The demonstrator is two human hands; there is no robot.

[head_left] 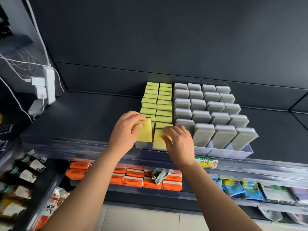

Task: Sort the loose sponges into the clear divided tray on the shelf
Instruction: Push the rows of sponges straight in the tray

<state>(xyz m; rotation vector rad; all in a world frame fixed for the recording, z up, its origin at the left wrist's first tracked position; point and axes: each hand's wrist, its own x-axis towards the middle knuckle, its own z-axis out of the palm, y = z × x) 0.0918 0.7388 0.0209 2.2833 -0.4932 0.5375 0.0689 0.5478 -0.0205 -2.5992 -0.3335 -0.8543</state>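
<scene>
- Yellow sponge judged light, soft and compressible, with a green scouring layer along one face; unlikely to slip, not fragile. Best taken across the broad faces near the top edge, with light pressure to avoid buckling.
- Left hand closed on this yellow sponge, thumb on the near face, fingers curled over the top; sponge upright at the front end of the leftmost lane of the clear divided tray, seemingly seated or nearly so.
- Right hand laid on the front sponge of the second yellow lane, fingers narrow and pressing its near face; true grip or mere steadying not determinable.
- Both sponges just beside each other, close to the front edge of the shelf.
- Yellow rows filled behind the hands toward the shelf's back edge; grey sponges in four lanes to the right, leaning backward.
- No loose sponges seen on the shelf; sorting judged close to complete.
</scene>
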